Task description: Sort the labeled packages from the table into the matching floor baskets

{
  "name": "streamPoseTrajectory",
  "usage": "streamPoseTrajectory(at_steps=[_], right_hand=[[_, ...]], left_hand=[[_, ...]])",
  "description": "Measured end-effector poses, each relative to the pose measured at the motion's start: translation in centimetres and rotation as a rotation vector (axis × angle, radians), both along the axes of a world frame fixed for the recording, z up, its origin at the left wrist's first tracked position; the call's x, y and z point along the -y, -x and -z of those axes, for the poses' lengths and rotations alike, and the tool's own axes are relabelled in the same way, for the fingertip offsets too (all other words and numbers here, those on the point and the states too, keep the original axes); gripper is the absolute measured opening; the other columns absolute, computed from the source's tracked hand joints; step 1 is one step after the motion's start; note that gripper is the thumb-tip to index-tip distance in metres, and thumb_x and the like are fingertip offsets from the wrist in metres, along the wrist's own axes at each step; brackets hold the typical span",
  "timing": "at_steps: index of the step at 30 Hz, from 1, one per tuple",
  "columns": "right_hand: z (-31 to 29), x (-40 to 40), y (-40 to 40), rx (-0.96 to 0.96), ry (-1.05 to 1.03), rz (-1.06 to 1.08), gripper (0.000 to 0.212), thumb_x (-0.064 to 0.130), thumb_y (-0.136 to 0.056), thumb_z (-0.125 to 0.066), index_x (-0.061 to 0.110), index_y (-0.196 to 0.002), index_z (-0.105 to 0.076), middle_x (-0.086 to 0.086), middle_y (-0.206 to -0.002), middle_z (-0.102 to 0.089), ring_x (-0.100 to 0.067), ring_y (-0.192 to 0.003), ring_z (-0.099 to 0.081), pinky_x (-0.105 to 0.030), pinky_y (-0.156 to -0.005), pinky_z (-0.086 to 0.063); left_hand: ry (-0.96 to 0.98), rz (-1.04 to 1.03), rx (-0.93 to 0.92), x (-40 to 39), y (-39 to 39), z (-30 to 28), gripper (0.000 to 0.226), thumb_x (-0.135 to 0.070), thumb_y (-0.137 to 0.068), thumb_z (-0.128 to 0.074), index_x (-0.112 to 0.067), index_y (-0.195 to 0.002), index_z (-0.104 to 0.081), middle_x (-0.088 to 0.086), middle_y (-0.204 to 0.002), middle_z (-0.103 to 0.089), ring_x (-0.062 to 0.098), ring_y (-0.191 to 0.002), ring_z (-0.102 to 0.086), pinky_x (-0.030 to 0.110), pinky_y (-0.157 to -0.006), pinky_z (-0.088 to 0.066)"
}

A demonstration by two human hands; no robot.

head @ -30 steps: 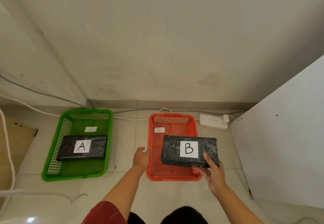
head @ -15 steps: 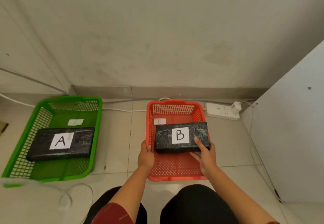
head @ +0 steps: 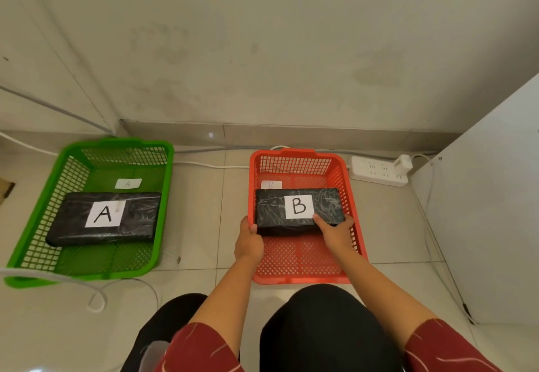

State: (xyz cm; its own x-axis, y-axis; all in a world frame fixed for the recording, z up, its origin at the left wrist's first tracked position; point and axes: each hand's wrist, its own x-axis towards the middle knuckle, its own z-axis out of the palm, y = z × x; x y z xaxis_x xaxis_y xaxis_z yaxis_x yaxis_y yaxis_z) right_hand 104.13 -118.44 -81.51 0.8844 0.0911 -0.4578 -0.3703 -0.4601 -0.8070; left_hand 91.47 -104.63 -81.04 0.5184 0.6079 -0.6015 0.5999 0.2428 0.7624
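A black wrapped package with a white "B" label (head: 297, 207) is held low inside the red basket (head: 306, 275), over its far half. My left hand (head: 248, 240) grips the package's near left corner, by the basket's left wall. My right hand (head: 335, 231) grips its near right edge, thumb on top. A small "B" tag (head: 271, 184) lies on the basket floor just behind the package. To the left, the green basket (head: 87, 269) holds a black package labeled "A" (head: 105, 217) and an "A" tag (head: 128, 183).
Both baskets stand on a tiled floor against the wall. A white power strip (head: 379, 171) with a plug lies right of the red basket. A white panel (head: 490, 211) rises at the right. A loose white cable (head: 96, 298) curls near the green basket's front.
The B package has gone down and forward into the red basket. My left hand moved from the basket's rim onto the package. The view has dropped closer to the floor.
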Motion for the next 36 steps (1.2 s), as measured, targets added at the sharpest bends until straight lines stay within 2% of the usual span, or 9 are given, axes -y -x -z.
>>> streamPoseTrajectory(at_steps=[5,9,11,13,17,25,29,33,36], right_hand=[[0.2,0.0,0.3,0.135,0.147,-0.140,0.085,0.032,-0.091,-0.065,0.012,-0.155,-0.013,-0.016,-0.154,-0.036,-0.036,-0.141,-0.037,-0.049,-0.118,-0.029],[0.1,-0.3,0.2,0.136,0.550,-0.341,0.083,0.035,-0.098,-0.053,0.023,-0.157,0.005,-0.027,-0.158,-0.014,-0.044,-0.139,-0.032,-0.048,-0.119,-0.025],[-0.5,-0.5,0.4,0.268,0.720,-0.451,0.077,0.030,-0.098,-0.051,0.029,-0.157,-0.001,-0.027,-0.156,-0.012,-0.041,-0.131,-0.038,-0.046,-0.113,-0.030],[-0.7,-0.4,0.4,0.423,0.812,-0.600,0.072,0.042,-0.098,-0.047,0.032,-0.157,-0.006,-0.022,-0.161,-0.005,-0.042,-0.143,-0.021,-0.050,-0.118,-0.020],[0.6,0.3,0.2,0.305,0.793,-0.850,0.071,0.058,-0.098,-0.031,0.038,-0.154,0.009,-0.011,-0.163,0.020,-0.040,-0.149,0.015,-0.054,-0.120,0.003],[1.8,0.6,-0.6,0.236,0.760,-0.922,0.068,0.054,-0.101,-0.026,0.038,-0.151,0.018,-0.011,-0.161,0.028,-0.043,-0.146,0.022,-0.054,-0.119,0.004],[1.3,0.2,-1.2,0.132,0.785,-0.977,0.069,0.056,-0.100,-0.024,0.041,-0.149,0.021,-0.009,-0.159,0.033,-0.043,-0.145,0.025,-0.055,-0.119,0.005],[-3.1,-1.1,-3.8,-0.011,0.824,-1.078,0.068,0.052,-0.101,-0.030,0.035,-0.155,0.007,-0.015,-0.163,0.017,-0.043,-0.150,0.008,-0.051,-0.123,-0.005],[-7.2,-3.2,-4.5,0.189,0.731,-0.969,0.060,0.040,-0.103,-0.035,0.021,-0.156,-0.016,-0.017,-0.165,-0.002,-0.035,-0.152,-0.004,-0.049,-0.122,-0.012]], left_hand=[[0.021,0.001,0.007,-0.1,0.1,-0.1,0.037,-0.029,-0.102,-0.024,-0.027,-0.136,-0.039,0.006,-0.121,-0.059,0.029,-0.111,-0.058,0.051,-0.099,-0.048],[0.002,-0.004,-0.007,0.0,0.1,0.0,0.038,-0.030,-0.102,-0.024,-0.026,-0.138,-0.037,0.009,-0.124,-0.060,0.031,-0.112,-0.058,0.051,-0.099,-0.047],[0.000,-0.006,-0.003,0.1,0.0,0.1,0.038,-0.030,-0.102,-0.024,-0.026,-0.137,-0.038,0.010,-0.124,-0.060,0.031,-0.111,-0.058,0.052,-0.099,-0.047],[0.002,-0.016,0.003,0.1,0.0,0.0,0.038,-0.029,-0.102,-0.024,-0.025,-0.136,-0.039,0.011,-0.125,-0.060,0.031,-0.112,-0.058,0.052,-0.099,-0.047],[0.016,-0.034,0.013,0.2,0.0,-0.3,0.038,-0.028,-0.102,-0.023,-0.024,-0.136,-0.041,0.012,-0.125,-0.060,0.032,-0.112,-0.058,0.052,-0.100,-0.047],[0.029,-0.085,0.025,0.2,-0.3,-0.3,0.038,-0.024,-0.102,-0.025,-0.020,-0.135,-0.043,0.013,-0.125,-0.060,0.032,-0.112,-0.058,0.051,-0.100,-0.047],[-0.161,-0.008,-0.118,-0.6,-0.9,-0.8,0.036,-0.023,-0.098,-0.029,-0.016,-0.128,-0.049,0.013,-0.123,-0.062,0.032,-0.107,-0.059,0.048,-0.098,-0.048],[-0.470,0.294,-0.403,-1.8,-2.5,-4.8,0.057,-0.040,-0.100,-0.025,-0.017,-0.152,-0.020,0.011,-0.161,-0.020,0.036,-0.147,-0.018,0.053,-0.118,-0.018],[-0.680,0.439,-0.323,-3.1,-4.6,-8.6,0.062,-0.042,-0.099,-0.024,-0.019,-0.154,-0.009,0.007,-0.164,0.002,0.031,-0.151,0.006,0.053,-0.121,0.001]])
